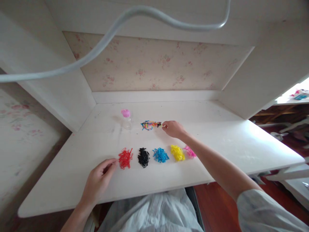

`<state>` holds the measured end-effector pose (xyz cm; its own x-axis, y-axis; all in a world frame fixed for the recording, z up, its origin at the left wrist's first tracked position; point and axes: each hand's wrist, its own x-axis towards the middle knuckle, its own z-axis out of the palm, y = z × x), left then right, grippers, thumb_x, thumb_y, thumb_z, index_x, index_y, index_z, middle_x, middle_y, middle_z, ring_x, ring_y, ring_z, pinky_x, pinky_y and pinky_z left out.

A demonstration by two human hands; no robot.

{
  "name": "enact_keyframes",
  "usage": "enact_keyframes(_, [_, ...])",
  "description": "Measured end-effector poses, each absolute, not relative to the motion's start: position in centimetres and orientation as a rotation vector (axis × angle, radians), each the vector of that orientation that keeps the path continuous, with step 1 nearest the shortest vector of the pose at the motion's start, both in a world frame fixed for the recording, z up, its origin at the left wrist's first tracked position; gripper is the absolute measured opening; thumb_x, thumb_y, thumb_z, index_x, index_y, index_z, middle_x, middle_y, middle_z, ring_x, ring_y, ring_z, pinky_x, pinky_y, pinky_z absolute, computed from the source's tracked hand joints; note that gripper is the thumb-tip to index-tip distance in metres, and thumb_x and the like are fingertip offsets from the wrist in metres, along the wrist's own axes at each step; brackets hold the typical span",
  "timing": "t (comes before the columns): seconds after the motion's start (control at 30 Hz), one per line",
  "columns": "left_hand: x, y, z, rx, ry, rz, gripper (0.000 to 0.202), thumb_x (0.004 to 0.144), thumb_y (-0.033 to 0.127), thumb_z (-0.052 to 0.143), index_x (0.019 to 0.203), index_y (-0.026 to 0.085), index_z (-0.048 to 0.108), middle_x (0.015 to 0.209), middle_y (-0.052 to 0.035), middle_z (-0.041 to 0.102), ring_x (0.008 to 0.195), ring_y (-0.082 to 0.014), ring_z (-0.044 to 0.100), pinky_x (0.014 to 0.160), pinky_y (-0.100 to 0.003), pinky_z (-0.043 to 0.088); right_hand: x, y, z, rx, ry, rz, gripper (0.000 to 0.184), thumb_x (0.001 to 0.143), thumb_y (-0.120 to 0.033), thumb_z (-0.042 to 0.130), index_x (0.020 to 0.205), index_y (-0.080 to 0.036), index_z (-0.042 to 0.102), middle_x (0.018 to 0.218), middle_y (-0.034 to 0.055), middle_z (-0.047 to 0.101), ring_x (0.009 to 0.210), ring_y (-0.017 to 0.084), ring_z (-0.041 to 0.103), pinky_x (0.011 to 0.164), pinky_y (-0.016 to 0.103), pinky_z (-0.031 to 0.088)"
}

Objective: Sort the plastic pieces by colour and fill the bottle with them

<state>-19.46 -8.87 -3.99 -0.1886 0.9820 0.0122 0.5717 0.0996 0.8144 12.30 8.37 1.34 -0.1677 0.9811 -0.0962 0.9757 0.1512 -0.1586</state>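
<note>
Beside the mixed pile, our right hand is the nearer

Our right fingers are drawn narrow, their tips just off the pile's right end; we cannot tell whether they hold anything. Our left hand has thumb and fingers close together at the edge of the red pile, and its grip is equally unclear to us. From that hand the mixed pile lies ahead and rightward, well apart, its long axis running left to right toward our right fingertips. Rightward of the red, we see a black pile, blue pile, yellow pile and pink pile, the last partly behind our forearm. A capped bottle stands left of the mixed pile on the white desk.
</note>
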Motion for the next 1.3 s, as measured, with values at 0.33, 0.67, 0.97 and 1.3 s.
enact_keyframes(0.33, [-19.4,-8.8,-3.4,1.553,1.764,0.942,0.031,0.082,0.044,0.053,0.095,0.021,0.069,0.093,-0.0012,0.072,0.084,-0.0190,0.066,0.070,-0.023,0.052,10.7,11.1,-0.2,-2.082,-2.396,0.173,0.034,0.087,-0.031,0.042,0.111,-0.028,0.066,0.113,0.0059,0.063,0.100,0.022,0.059,0.078,0.028,0.045])
enact_keyframes(0.67, [-19.6,-8.8,-3.6,1.549,1.723,0.952,0.029,0.083,0.045,0.053,0.094,0.022,0.068,0.093,-0.0009,0.071,0.085,-0.0182,0.065,0.072,-0.023,0.050,10.9,11.4,-0.9,-1.998,-2.345,0.177,0.031,0.089,-0.028,0.040,0.100,-0.021,0.068,0.108,0.0081,0.063,0.095,0.019,0.059,0.076,0.025,0.041])
enact_keyframes(0.97, [-19.5,-8.7,-3.7,1.542,1.715,0.939,0.029,0.084,0.046,0.054,0.095,0.022,0.067,0.095,0.0004,0.070,0.088,-0.0173,0.064,0.075,-0.022,0.048,12.7,12.5,-1.6,-1.879,-2.219,0.330,0.027,0.086,-0.025,0.045,0.090,-0.018,0.070,0.094,0.0064,0.069,0.086,0.017,0.061,0.071,0.023,0.040])
enact_keyframes(1.3, [-19.3,-8.5,-4.0,1.546,1.672,0.952,0.033,0.085,0.045,0.053,0.102,0.021,0.067,0.102,-0.0017,0.070,0.088,-0.0179,0.064,0.076,-0.024,0.050,11.9,4.9,0.9,-1.523,-2.103,0.404,0.023,0.086,-0.031,0.049,0.086,-0.020,0.069,0.086,0.0019,0.068,0.069,0.011,0.058,0.065,0.021,0.042])
